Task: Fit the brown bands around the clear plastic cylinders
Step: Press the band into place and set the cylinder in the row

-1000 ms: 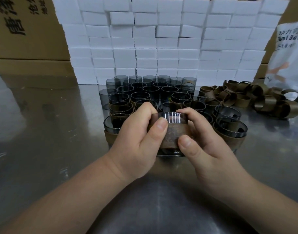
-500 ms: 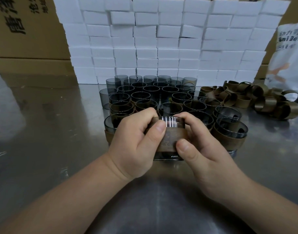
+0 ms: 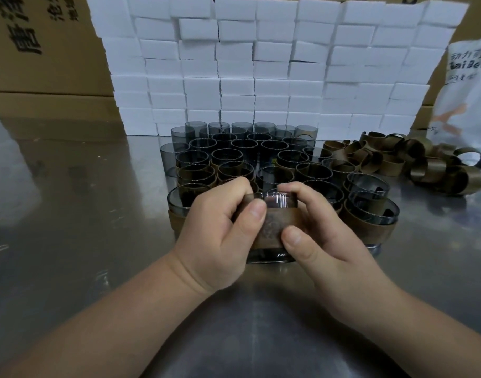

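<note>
Item: clear cylinder (image 3: 279,200), upright on the metal table (image 3: 70,227), brown band (image 3: 272,227) around its middle, contents not discernible. Left hand (image 3: 220,230) and right hand (image 3: 324,241) both grip it, fingers curled over the rim, thumbs pressing the band. Behind: cluster of open cylinders (image 3: 245,151), several banded; loose bands (image 3: 414,159) heaped to the right.

We see smoky grey clear cylinders (image 3: 235,152) mid-frame, dull brown bands (image 3: 414,162) at right, plain white blocks (image 3: 261,64) across the top, and a silvery table (image 3: 70,214).

Table (image 3: 70,227) lies free leftward; packed cylinders (image 3: 245,148) and what seem foam blocks (image 3: 272,66) bar ahead.
</note>
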A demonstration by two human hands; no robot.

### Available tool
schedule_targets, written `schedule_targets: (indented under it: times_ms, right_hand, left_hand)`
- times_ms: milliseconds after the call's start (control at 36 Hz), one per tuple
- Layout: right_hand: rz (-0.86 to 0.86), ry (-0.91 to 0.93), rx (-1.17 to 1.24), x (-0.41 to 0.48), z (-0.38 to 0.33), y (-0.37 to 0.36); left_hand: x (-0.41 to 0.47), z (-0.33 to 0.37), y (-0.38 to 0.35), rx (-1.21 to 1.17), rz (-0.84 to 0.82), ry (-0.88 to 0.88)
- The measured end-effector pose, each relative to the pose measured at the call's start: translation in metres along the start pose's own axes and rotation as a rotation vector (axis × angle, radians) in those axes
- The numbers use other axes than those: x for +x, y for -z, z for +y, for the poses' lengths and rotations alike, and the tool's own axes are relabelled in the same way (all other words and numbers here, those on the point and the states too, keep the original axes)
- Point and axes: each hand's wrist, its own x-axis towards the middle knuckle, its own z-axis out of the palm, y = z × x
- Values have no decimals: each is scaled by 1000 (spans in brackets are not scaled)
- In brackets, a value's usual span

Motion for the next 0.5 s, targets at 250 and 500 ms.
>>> schedule_targets:
  times_ms: [250,500]
  right_hand:
    - [76,-27,-250,1,-12,9]
    - [242,-28,-302,11,-15,21]
  left_hand:
    - [-2,-1,-1,92,-8,-120]
    - [-1,-5,3,271,89,-140]
